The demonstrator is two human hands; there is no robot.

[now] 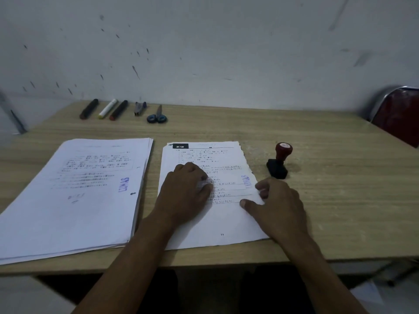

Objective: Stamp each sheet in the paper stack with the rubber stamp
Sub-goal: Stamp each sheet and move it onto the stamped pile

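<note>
Pressing my left hand [184,189] flat on the sheet [213,196] in front of me, fingers loosely curled, gripping nothing. My right hand [280,205] is resting at the sheet's right edge, thumb lying on the paper and fingertips touching the margin; I cannot tell whether it is pinching the edge or only lying on it.

Items I am seeing on the table [328,200]:
- Sheet: lying flat, printed text, torn right edge, a blue mark [246,181] showing near that edge, just beside my right fingers.
- Stack [74,196]: sitting to the left of the sheet, apart from it, top page carrying its own blue mark.
- Stamp [280,160]: standing tilted to the right of the sheet, red knob up, black base on the wood, just beyond my right hand and not touching it.
- Three markers [104,109], a small clip-like tool [140,108] and scissors [157,116]: lying in a row along the far edge by the wall [204,41].
- A red chair [399,114]: standing at the far right corner.
</note>
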